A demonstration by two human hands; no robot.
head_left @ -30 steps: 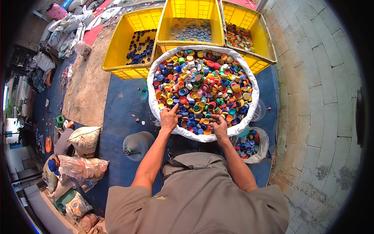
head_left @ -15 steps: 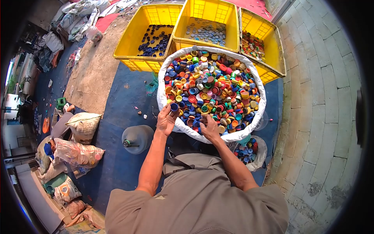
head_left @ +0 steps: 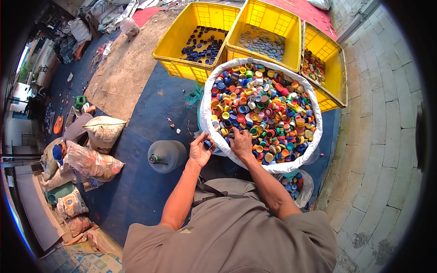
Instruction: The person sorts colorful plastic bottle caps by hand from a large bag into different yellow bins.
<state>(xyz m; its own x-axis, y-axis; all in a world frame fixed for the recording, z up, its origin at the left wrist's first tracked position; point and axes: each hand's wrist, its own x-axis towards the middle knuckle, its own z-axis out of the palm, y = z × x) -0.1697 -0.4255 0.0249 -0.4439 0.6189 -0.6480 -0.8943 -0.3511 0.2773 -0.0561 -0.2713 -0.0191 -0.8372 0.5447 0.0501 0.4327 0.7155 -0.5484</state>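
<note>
A wide white-rimmed sack point(head_left: 315, 107) stands before me, heaped with bottle caps point(head_left: 259, 104) in many colours. My left hand point(head_left: 200, 151) is just outside the sack's near left rim, palm up, its fingers curled round a dark blue bottle cap point(head_left: 207, 144). Over the caps just inside that rim is my right hand point(head_left: 241, 143), back upward. Its fingers are bent together at the caps' surface, with something dark at the tips that I cannot make out.
Behind the sack stand three yellow crates: one with dark blue caps point(head_left: 166, 61), one with pale caps point(head_left: 264, 55), one with mixed caps point(head_left: 339, 91). A large clear bottle point(head_left: 167, 156) is at left. A smaller cap-filled bag point(head_left: 306, 186) sits at right. Another person point(head_left: 75, 129) is among stuffed sacks.
The view has shifted, so the sack and crates sit further right. My left hand with the blue cap has drawn back outside the rim; my right hand has moved left over the caps.
</note>
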